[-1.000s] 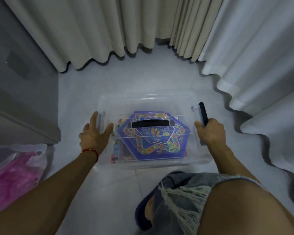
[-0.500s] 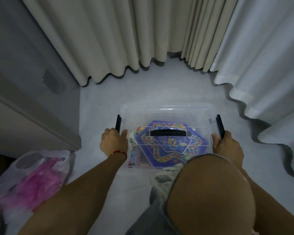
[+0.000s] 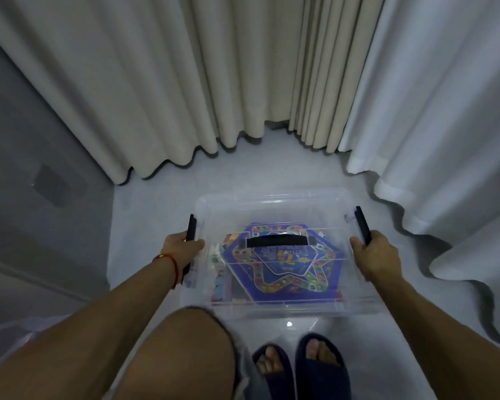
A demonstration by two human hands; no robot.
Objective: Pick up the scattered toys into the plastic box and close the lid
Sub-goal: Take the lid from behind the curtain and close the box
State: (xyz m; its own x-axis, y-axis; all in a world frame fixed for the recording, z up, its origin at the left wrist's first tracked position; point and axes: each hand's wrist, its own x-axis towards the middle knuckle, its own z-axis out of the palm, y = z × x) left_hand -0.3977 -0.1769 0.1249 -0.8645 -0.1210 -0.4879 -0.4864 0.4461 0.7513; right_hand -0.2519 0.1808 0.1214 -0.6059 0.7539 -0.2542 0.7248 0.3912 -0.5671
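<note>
Here I see the plastic box point(image 3: 274, 255) on the pale floor point(image 3: 156, 203), just ahead of two feet in dark slippers point(image 3: 300, 368) and short of the curtains point(image 3: 185, 82). The box is clear, with its clear lid point(image 3: 272, 203) seated on top and a black carrying handle point(image 3: 277, 241) at the lid's centre. Through the plastic I make out a blue hexagonal game board point(image 3: 286, 272) printed with a star-shaped track, and smaller coloured toys point(image 3: 218, 272) packed along its left side. The box's long axis runs left to right across my view, its short ends facing the two hands. A black latch stands at each end. The left hand point(image 3: 182, 248), a red cord at its wrist, curls its fingers around the left latch point(image 3: 191, 226). The right hand point(image 3: 375, 255) grips the right latch point(image 3: 361, 223).
</note>
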